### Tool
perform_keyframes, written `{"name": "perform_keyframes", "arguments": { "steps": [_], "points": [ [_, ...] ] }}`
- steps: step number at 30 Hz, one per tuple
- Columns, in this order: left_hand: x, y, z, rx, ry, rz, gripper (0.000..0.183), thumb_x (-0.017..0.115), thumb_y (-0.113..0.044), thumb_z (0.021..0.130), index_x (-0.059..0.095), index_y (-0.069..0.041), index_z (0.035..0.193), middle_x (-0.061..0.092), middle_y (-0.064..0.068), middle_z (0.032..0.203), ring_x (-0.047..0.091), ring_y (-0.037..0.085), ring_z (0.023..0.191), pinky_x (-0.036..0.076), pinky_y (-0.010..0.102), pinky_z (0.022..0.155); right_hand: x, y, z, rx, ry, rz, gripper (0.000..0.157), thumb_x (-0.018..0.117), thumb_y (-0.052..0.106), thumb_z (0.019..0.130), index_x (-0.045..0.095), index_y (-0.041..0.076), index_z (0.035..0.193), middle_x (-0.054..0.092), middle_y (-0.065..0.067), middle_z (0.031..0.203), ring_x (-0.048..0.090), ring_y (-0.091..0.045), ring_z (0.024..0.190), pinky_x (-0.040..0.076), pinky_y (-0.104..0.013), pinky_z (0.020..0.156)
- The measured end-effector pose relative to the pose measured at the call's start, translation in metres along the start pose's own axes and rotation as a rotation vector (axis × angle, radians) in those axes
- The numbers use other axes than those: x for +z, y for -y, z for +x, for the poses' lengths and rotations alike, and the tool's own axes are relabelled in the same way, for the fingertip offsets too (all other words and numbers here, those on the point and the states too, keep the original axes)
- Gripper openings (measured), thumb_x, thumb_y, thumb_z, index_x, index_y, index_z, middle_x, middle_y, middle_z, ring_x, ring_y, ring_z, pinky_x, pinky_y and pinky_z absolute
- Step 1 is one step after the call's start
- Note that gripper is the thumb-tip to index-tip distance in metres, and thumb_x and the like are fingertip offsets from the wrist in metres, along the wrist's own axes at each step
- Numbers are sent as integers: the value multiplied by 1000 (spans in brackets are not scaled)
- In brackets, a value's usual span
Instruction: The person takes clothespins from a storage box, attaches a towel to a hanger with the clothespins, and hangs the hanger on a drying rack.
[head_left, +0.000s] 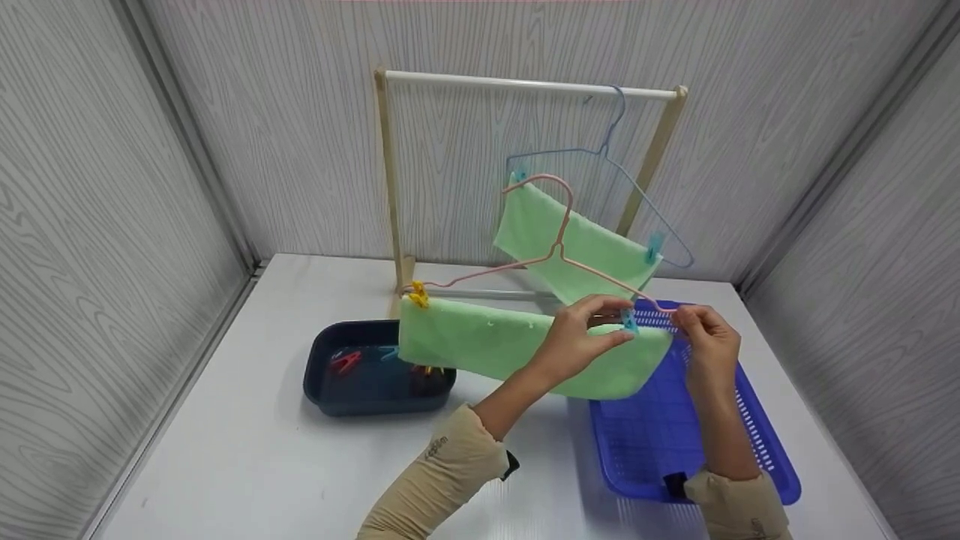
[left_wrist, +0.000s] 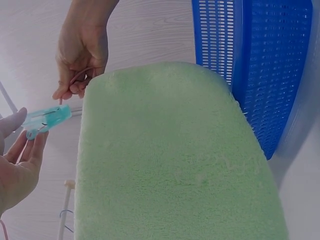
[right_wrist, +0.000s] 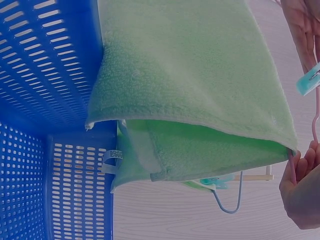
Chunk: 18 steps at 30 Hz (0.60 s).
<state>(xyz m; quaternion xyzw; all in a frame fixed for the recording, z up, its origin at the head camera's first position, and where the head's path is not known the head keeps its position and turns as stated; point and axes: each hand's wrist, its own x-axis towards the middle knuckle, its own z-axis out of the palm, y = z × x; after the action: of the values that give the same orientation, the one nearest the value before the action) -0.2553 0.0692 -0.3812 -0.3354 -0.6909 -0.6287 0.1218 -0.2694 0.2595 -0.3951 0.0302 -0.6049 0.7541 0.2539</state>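
In the head view, my left hand (head_left: 574, 337) pinches a light-blue clothespin (left_wrist: 47, 120) between thumb and fingers near the towel's top edge. My right hand (head_left: 709, 341) grips the right end of a pink wire hanger (head_left: 491, 270), close to the towel's corner. A light-green towel (head_left: 480, 337) hangs folded below the hanger's arms. At its left corner a yellow clothespin (head_left: 418, 294) clips it to the hanger. The right wrist view shows the towel's fold gaping at the side. Whether the light-blue clothespin bites on towel or wire, I cannot tell.
Behind stands a rack with a white rod (head_left: 525, 84). A blue hanger (head_left: 622, 112) on it carries another green towel (head_left: 592, 244), held by light-blue clothespins. A dark bin (head_left: 360, 409) with several clothespins stands left; a blue basket (head_left: 645, 457) is under my right hand.
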Motion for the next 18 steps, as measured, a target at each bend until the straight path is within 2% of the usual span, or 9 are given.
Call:
{"name": "perform_keyframes", "arguments": {
  "steps": [8, 15, 18],
  "points": [
    [3, 2, 1, 21, -5, 11, 35, 68, -3, 82, 57, 2, 115, 58, 8, 112, 56, 6, 100, 46, 22, 84, 0, 1, -1, 2, 6, -18, 19, 58, 4, 90, 64, 0, 72, 59, -3, 69, 55, -14, 69, 46, -24, 67],
    [-2, -32, -2, -10, -12, 30, 33, 65, 5, 81, 56, 9, 113, 58, 16, 111, 58, 18, 102, 46, 25, 85, 3, 1, 0, 13, -14, 4, 19, 59, 2, 89, 65, -1, 71, 60, -3, 68, 57, -13, 68, 47, -22, 67],
    [-2, -32, -1, 0, -10, 28, 33, 65, 6, 81, 56, 9, 112, 57, 19, 111, 58, 21, 102, 47, 26, 84, 3, 1, 0, 12, -16, 1, 19, 59, 3, 89, 65, 0, 71, 60, -2, 68, 57, -13, 68, 47, -22, 67]
  ]
}}
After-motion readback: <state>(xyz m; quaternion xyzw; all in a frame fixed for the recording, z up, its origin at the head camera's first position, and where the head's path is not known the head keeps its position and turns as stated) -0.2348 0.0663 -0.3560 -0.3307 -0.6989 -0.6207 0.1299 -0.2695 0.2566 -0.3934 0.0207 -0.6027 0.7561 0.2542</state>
